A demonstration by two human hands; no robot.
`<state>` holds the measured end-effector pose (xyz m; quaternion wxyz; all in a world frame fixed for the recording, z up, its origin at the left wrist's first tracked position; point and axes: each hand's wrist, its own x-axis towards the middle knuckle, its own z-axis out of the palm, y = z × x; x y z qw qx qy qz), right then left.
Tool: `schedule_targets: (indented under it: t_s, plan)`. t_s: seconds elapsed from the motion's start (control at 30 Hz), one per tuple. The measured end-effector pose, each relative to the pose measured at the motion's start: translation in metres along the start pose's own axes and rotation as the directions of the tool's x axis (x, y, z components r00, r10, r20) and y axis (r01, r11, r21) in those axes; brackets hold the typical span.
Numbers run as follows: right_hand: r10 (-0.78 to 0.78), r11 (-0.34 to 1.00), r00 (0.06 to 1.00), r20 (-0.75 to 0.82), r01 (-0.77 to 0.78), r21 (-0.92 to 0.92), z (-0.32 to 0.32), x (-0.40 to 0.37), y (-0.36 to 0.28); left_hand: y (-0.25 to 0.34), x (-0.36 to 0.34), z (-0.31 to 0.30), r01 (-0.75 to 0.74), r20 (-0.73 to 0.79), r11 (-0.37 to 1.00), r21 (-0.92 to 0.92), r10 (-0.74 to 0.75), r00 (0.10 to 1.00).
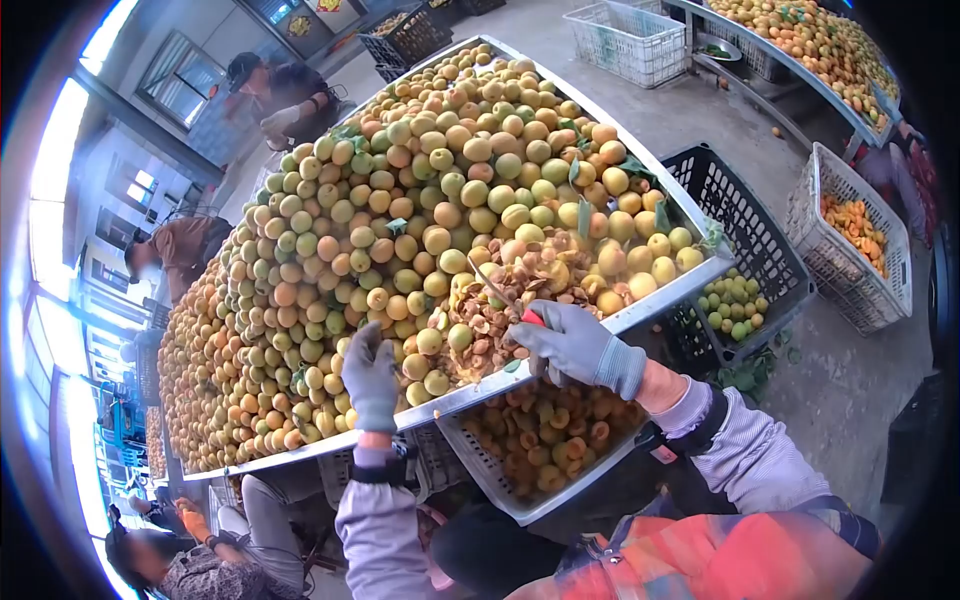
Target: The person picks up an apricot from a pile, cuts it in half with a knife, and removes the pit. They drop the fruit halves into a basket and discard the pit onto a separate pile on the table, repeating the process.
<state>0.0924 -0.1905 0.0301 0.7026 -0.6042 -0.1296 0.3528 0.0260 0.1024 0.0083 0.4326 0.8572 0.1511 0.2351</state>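
A big heap of yellow-green and orange fruit [400, 200] covers a metal-edged table [640, 318]. My right hand [575, 345], in a grey glove, is closed round a red-handled tool [533, 318] whose thin shaft points up and left over a pile of brown pits [485, 335]. My left hand [370, 375], also gloved, is raised at the table's near edge beside the fruit; its fingers are apart and nothing shows in them. Below the edge, a grey crate [510, 500] holds halved fruit [550, 440].
Right of the table stand a black crate [750, 205] with green fruit and a white crate [850, 180] with orange pieces. Another white crate [630, 45] and a second fruit table [800, 60] are behind. Co-workers sit or stand along the left side.
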Motion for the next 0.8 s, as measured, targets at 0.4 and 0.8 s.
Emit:
schedule_targets:
  t_s: [0.4,0.8]
  plan:
    - [0.074,0.995,0.995,0.064,-0.069,-0.07,0.014,0.002,0.002,-0.004,0.067,0.015,0.082,-0.018,0.447,0.891,-0.146,0.989]
    - [0.123,0.992,0.981,0.148,-0.126,0.011,0.027,0.003,0.006,-0.011,0.057,0.014,0.183,-0.059,0.642,0.745,-0.21,0.976]
